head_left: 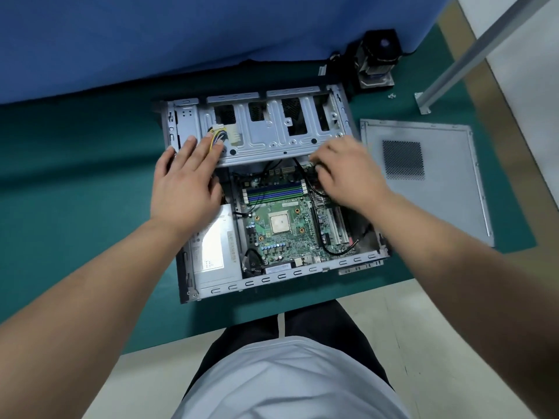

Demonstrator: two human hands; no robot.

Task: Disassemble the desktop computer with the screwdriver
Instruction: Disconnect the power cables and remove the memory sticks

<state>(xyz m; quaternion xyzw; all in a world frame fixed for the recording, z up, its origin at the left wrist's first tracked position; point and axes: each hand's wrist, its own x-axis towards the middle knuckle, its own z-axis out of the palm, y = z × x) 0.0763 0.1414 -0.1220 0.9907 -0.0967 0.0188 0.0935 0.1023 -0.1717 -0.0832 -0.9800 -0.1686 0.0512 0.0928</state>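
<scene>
Head view, from the left: the green table mat (75,182) carries the opened desktop computer (272,189), lying on its side near the table's front edge with its inside facing up. The left hand (184,189) lies flat, fingers straight and a little spread, over the left end of the grey drive cage (272,128), its fingertips beside a bundle of yellow and black wires (216,137). Below that hand sits the silver power supply (213,252). To its right is the green motherboard (281,225), with the bare processor (279,223) in the middle and blue memory slots (273,192) above it. The right hand (344,173) reaches in at the board's upper right corner, fingers curled down around black cables (305,173); it seems to pinch something there, but motion blur hides what. Further right the removed side panel (429,176) lies flat on the mat, just beside the case. Behind it stands a black cooler (376,58), with loose screws (392,96) nearby. No screwdriver shows.
</scene>
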